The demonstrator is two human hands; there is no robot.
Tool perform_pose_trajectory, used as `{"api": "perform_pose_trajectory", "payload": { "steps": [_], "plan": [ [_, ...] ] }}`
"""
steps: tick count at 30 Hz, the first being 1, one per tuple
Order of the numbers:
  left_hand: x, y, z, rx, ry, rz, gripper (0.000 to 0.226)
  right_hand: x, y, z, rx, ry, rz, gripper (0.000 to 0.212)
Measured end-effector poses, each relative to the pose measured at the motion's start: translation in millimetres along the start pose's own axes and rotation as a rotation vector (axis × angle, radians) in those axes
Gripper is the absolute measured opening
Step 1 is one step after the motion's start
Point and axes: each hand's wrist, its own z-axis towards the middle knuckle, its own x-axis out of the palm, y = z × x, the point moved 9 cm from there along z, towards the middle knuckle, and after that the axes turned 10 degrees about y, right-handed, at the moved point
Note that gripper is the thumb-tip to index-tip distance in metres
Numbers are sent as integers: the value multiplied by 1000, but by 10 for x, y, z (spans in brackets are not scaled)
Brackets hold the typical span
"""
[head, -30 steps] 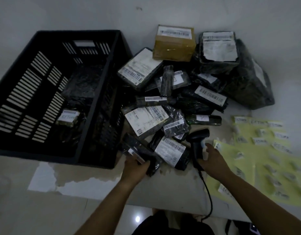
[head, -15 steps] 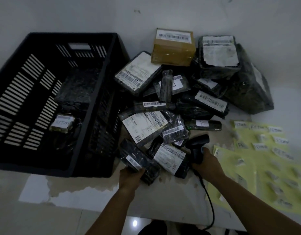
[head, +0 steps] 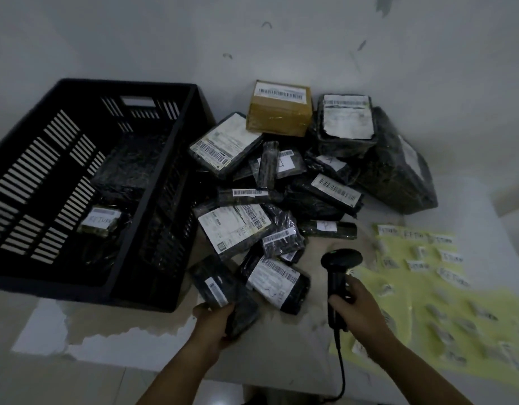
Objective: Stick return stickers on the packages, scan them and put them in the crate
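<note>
The black crate (head: 126, 83) is set on the table at the left, and a labelled package (head: 98, 222) is contained inside. A pile of packages (head: 237, 226) is stacked just beside it. Yellow sticker sheets (head: 427, 290) are laid at the right. One black package (head: 223, 290) is gripped by the left hand (head: 214, 323) near the crate's corner. The scanner (head: 338, 264) is clasped by the right hand (head: 360, 311).

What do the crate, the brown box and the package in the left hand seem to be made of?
Crate: probably rigid moulded plastic, matte black, with regular slotted walls. Brown box: likely cardboard, glossy where clear tape seems to wrap it. Package: apparently thin black plastic film, shiny and wrinkled.
</note>
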Motion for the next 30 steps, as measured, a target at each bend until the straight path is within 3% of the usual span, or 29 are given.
{"api": "perform_pose_trajectory", "payload": {
  "steps": [3, 7, 15, 22, 26, 30],
  "plan": [
    [-87, -39, -397, 81, 66, 70, 46, -118, 30, -244, -12, 15, 87, 24],
    [3, -304, -929, 324, 156, 274, 36, -249, 35, -535, -6, 41, 163, 10],
    [598, -858, -1193, 561, 241, 387, 29, -332, 426, -1065, -164, 61, 168, 15],
    [630, -1154, -1159, 573, 232, 243, 27, -110, 734, -1417, -302, 85, -26, 2],
    [561, -1226, -1159, 540, 289, -72, 36, 67, 871, -1582, -347, 106, -21, 8],
    [575, -1207, -1184, 500, 319, -95, 40, 194, 955, -1690, -386, 121, -39, 27]
  ]
}}
